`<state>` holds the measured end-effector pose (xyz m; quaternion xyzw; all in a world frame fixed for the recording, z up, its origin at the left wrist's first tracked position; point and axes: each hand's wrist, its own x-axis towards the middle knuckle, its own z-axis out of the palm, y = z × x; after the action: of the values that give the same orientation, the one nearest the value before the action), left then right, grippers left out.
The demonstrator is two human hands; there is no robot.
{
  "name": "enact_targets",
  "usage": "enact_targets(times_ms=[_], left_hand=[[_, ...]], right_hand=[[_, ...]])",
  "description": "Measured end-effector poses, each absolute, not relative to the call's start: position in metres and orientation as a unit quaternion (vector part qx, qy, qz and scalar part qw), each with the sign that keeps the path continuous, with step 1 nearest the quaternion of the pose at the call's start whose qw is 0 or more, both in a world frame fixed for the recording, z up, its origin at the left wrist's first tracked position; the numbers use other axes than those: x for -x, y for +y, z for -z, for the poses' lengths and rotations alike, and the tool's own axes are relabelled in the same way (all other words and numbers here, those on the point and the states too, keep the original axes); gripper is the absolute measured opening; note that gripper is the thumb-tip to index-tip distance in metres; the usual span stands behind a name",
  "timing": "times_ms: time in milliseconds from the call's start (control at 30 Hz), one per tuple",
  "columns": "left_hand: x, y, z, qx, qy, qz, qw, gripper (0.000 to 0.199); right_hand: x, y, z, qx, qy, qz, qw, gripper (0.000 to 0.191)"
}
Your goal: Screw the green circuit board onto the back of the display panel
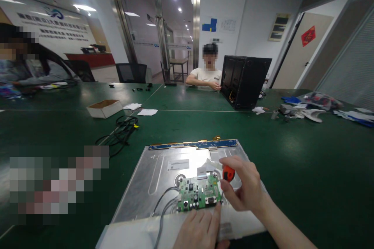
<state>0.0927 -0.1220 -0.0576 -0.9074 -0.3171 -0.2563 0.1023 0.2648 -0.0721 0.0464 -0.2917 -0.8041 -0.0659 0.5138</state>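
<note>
A green circuit board (200,192) lies on the back of a metal display panel (157,179), with grey and black cables running from its left side. My right hand (247,184) grips a screwdriver (228,173) by its red and black handle. The shaft slants down to the board's near right corner. My left hand (200,227) lies at the board's near edge, fingers stretched out, the index fingertip close to the screwdriver's tip. A blue circuit strip (194,145) runs along the panel's far edge.
Coiled black cables (121,132) and an open white box (104,108) are on the left. Across the green table (181,122), a person (206,76) sits beside a black computer case (245,81). Plastic bags (320,101) and loose parts lie at right. Another person sits far left.
</note>
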Motion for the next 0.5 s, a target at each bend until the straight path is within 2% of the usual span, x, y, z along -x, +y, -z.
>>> enact_targets(times_ms=[167, 500], left_hand=[[-0.093, -0.122, 0.056, 0.908, -0.319, 0.249, 0.107, 0.043], [-0.094, -0.122, 0.056, 0.902, -0.322, 0.262, 0.116, 0.041]], right_hand=[[-0.264, -0.075, -0.051, 0.29, -0.802, 0.063, 0.518, 0.039], [-0.264, -0.071, -0.04, 0.297, -0.798, 0.092, 0.516, 0.033]])
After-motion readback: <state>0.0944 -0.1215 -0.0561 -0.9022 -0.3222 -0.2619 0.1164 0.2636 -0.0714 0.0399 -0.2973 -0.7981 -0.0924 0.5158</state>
